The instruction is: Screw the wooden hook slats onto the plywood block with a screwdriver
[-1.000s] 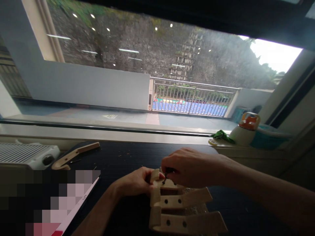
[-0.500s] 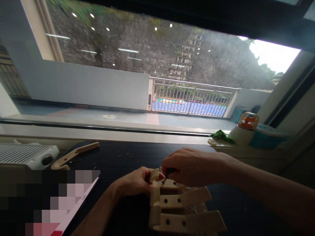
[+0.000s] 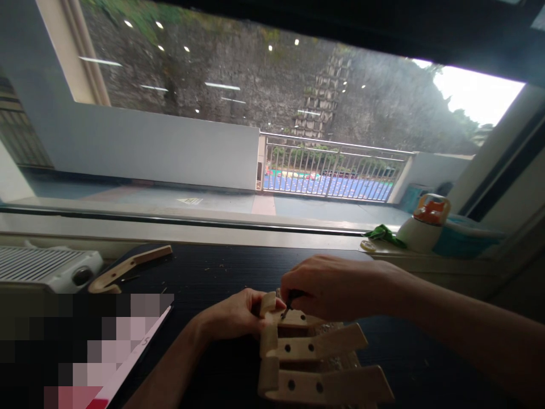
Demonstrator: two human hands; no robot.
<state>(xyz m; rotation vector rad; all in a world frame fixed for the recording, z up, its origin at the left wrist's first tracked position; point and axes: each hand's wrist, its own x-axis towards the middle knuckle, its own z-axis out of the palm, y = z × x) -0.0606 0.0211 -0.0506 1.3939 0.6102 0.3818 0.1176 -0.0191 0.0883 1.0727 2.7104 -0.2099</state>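
Several pale wooden strips with curled ends lie side by side in front of me, the nearest wooden strip (image 3: 332, 386) at the bottom and another wooden strip (image 3: 317, 345) behind it. Each has two dark round holes. My left hand (image 3: 234, 313) is closed around the curled end of the farthest wooden strip (image 3: 293, 318). Over that strip, my right hand (image 3: 323, 287) grips a small dark-handled tool (image 3: 290, 301), its thin tip at the hole nearest the curl. The tool's exact kind is hidden by my fingers. Clear crinkled plastic (image 3: 340, 363) shows between and under the strips.
A loose bent wooden strip (image 3: 136, 261) lies at the left of the dark table (image 3: 200, 267), beside a white slatted appliance (image 3: 46, 267). A blurred-out patch and a pale sheet edge (image 3: 140, 346) fill the lower left. On the right sill stand a white-and-orange jug (image 3: 423, 227) and green cloth (image 3: 383, 234).
Almost nothing differs. The view has shifted very slightly; both hands keep their grip and the tool tip stays at the same hole.
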